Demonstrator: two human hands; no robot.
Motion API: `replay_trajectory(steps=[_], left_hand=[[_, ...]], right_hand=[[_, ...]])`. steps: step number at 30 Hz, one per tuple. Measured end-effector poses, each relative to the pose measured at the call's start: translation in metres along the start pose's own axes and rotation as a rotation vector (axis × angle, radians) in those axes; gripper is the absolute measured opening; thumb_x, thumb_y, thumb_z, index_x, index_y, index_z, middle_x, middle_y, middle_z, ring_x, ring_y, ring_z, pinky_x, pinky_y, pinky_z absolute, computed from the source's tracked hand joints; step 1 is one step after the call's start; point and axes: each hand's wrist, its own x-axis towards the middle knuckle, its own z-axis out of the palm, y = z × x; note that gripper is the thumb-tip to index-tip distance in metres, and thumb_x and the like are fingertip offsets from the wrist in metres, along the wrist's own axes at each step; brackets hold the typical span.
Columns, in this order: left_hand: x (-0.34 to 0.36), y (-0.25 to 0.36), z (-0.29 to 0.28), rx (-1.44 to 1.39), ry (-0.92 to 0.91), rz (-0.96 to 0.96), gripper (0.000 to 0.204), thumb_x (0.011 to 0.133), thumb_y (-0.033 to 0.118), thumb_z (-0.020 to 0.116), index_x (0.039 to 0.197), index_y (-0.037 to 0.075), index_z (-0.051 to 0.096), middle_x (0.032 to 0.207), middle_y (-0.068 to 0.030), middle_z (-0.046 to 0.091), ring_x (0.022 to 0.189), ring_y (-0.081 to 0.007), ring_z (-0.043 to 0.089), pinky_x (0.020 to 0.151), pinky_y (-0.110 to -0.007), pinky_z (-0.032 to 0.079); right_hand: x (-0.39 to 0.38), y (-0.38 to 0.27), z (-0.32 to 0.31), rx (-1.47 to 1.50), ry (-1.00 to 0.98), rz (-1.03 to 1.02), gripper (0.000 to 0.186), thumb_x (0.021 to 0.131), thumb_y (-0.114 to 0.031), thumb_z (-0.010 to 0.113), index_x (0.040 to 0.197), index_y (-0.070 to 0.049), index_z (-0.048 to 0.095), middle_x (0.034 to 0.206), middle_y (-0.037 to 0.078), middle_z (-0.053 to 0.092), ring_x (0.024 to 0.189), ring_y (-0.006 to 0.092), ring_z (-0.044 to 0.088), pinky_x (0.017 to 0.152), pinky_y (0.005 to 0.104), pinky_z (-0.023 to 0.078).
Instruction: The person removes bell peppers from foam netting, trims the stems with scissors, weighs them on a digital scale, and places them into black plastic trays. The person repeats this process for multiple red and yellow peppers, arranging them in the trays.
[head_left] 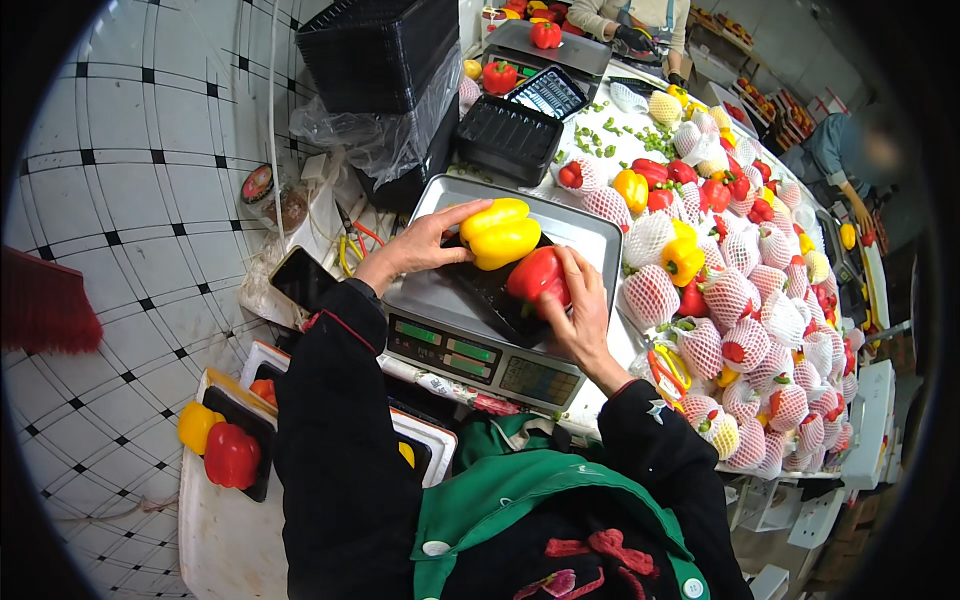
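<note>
A digital scale [597,232] with a metal platform and green-lit displays stands in front of me. On it lies a black plastic tray [481,297], partly covered by two bell peppers and my hands. My left hand [425,243] is curved around the left side of a yellow bell pepper [503,236], fingers along its top and thumb below. My right hand [585,312] grips a red bell pepper [535,277] from the right, over the tray's near right part. The two peppers sit close side by side.
Peppers in foam nets [740,290] crowd the table on the right. Stacked black trays [358,60] rise at the back left, with more trays [508,138] behind the scale. A phone [302,279] lies left; packed peppers [231,455] lower left. Co-workers [640,25] stand across the table.
</note>
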Motion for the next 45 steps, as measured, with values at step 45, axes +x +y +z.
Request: replay_trajectory(steps=[45], left_hand=[[-0.026,0.061,0.096,-0.307,0.655,-0.459,0.061,0.079,0.032,0.076,0.125,0.0,0.051,0.113,-0.0072,0.061,0.102,-0.0136,0.058,0.09,-0.027,0.046]], right_hand=[[-0.013,0.067,-0.026,1.008,-0.459,0.715,0.054,0.098,-0.032,0.048,0.144,-0.008,0.033,0.071,0.005,0.056,0.056,0.0109,0.056,0.057,0.0263,0.053]])
